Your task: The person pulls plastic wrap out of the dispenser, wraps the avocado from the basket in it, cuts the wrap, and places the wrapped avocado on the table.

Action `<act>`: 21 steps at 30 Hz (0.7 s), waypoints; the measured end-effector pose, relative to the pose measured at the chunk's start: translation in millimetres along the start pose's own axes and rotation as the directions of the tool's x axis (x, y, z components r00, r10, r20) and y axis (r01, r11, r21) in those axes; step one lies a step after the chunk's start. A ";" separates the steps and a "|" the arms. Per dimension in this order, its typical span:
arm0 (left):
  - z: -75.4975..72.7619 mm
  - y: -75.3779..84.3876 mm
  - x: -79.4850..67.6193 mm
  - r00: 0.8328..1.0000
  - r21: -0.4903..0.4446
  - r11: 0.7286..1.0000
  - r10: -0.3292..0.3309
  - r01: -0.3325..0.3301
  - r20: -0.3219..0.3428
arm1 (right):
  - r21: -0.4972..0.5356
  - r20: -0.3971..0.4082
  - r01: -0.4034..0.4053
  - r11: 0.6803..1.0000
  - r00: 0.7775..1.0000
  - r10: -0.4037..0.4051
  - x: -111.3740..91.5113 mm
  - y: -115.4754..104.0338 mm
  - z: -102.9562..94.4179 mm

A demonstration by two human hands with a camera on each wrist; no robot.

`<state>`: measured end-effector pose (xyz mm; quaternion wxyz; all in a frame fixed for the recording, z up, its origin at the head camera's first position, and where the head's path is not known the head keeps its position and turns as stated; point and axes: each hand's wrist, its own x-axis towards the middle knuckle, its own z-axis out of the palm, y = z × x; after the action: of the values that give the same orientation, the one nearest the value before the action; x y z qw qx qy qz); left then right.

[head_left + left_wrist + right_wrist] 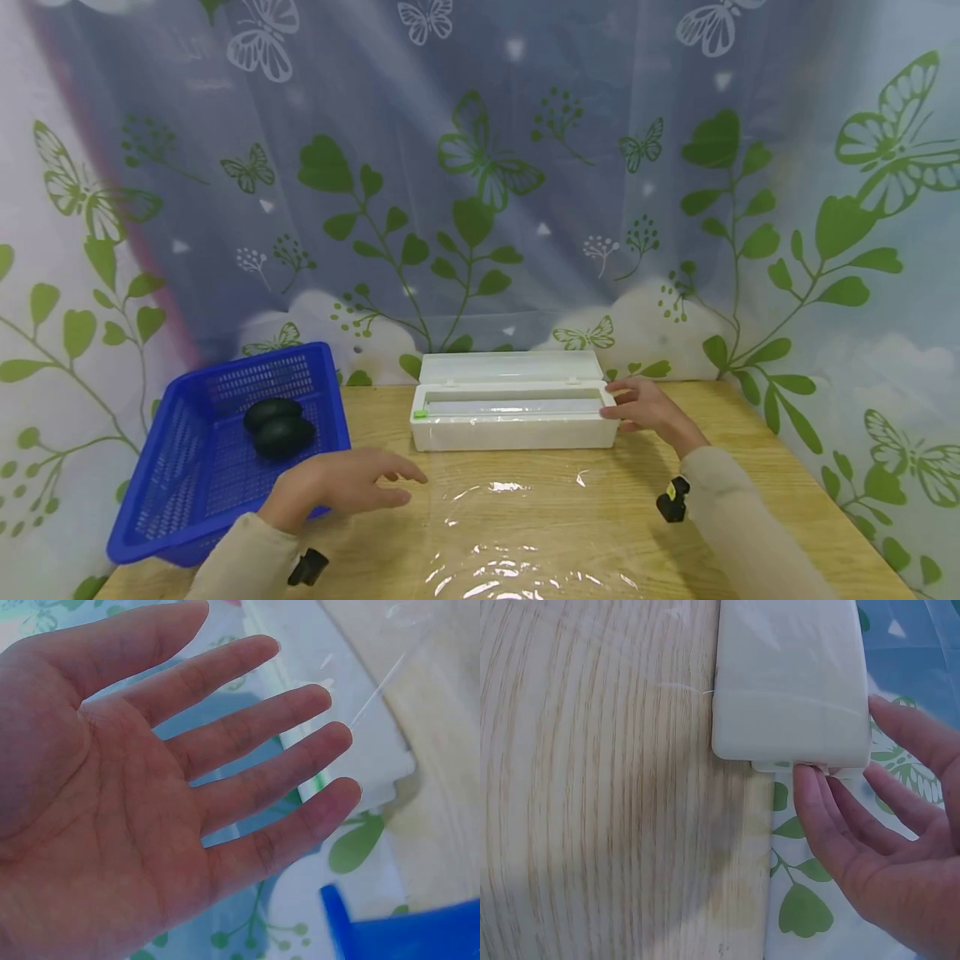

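A white cling film dispenser (513, 433) stands at the back middle of the table, its lid (510, 367) raised and a roll visible inside. Clear cling film (510, 533) stretches from its front over the tabletop toward me. My right hand (651, 412) holds the dispenser's right end; in the right wrist view its fingers (832, 817) meet that end and one edge. My left hand (348, 483) hovers left of the film with fingers spread and nothing held, as the left wrist view shows. A green slider (421, 414) sits at the dispenser's left front corner.
A blue plastic basket (180, 417) stands at the left, close to my left forearm. Inside lie two dark green oval fruits or vegetables (283, 437). A leaf-and-butterfly patterned curtain (480, 250) hangs behind the wooden table (720, 417).
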<state>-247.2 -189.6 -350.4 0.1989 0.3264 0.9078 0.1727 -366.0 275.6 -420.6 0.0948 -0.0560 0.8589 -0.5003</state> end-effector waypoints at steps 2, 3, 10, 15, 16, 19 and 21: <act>-5.6 -1.6 -3.5 1.000 -0.016 1.000 -0.008 0.008 -0.007 | 0.001 -0.008 0.018 1.000 1.000 -0.018 -0.9 0.2 0.6; -8.0 -2.9 -5.2 1.000 -0.016 1.000 -0.007 0.007 -0.011 | 0.003 -0.012 0.027 1.000 1.000 -0.027 -1.2 0.4 0.8; -24.2 -17.1 -18.4 0.999 -0.065 0.998 -0.003 0.000 -0.046 | 0.020 -0.023 0.052 0.998 0.998 -0.052 -1.4 1.8 1.9; -38.7 -30.0 -27.7 0.994 -0.036 0.999 0.000 -0.004 -0.114 | 0.025 -0.033 0.034 0.999 0.999 -0.033 -0.7 1.0 3.1; -42.0 -32.8 -29.3 0.992 -0.030 1.000 -0.002 -0.001 -0.128 | 0.026 -0.033 0.032 0.999 0.999 -0.031 -0.7 1.0 3.2; -50.9 -42.0 -34.0 0.988 -0.018 1.000 -0.019 0.016 -0.153 | 0.019 -0.024 0.039 0.999 0.999 -0.039 -1.0 1.3 2.4; -55.4 -48.9 -36.5 0.987 -0.021 0.999 -0.031 0.028 -0.156 | 0.015 -0.017 0.045 0.999 0.999 -0.045 -1.3 1.6 1.8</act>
<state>-273.2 -259.5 -315.3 0.1328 0.2963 0.9237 0.2032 -364.3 275.1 -422.7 0.0767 -0.0701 0.8542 -0.5094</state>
